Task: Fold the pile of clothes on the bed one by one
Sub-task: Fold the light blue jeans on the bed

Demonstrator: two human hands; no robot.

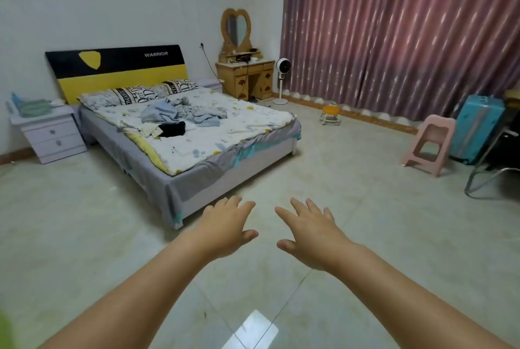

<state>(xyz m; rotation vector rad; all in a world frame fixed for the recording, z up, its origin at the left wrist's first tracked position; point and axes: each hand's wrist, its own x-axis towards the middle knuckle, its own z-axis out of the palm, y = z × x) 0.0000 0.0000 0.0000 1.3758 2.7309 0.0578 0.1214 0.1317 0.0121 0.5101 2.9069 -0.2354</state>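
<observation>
Low in the frame, left hand [228, 229] and right hand [311, 233] stretched forward over the floor [351, 193] — fingers spread, holding nothing. Well apart, up in the left-centre of the frame, pile of clothes [180, 117] on the bed [225, 163] — perhaps 3 or 4 crumpled garments, bluish-grey and black.

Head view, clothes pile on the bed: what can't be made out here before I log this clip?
- Pile of clothes: too far and tangled to count or tell garment types; only grey-blue, black and pale pieces show.
- Items on the dressing table: too small to identify.
- Green smear at the lower left corner: blurred and cut off by the edge.
- Left hand and right hand: palms face down, hidden.
</observation>
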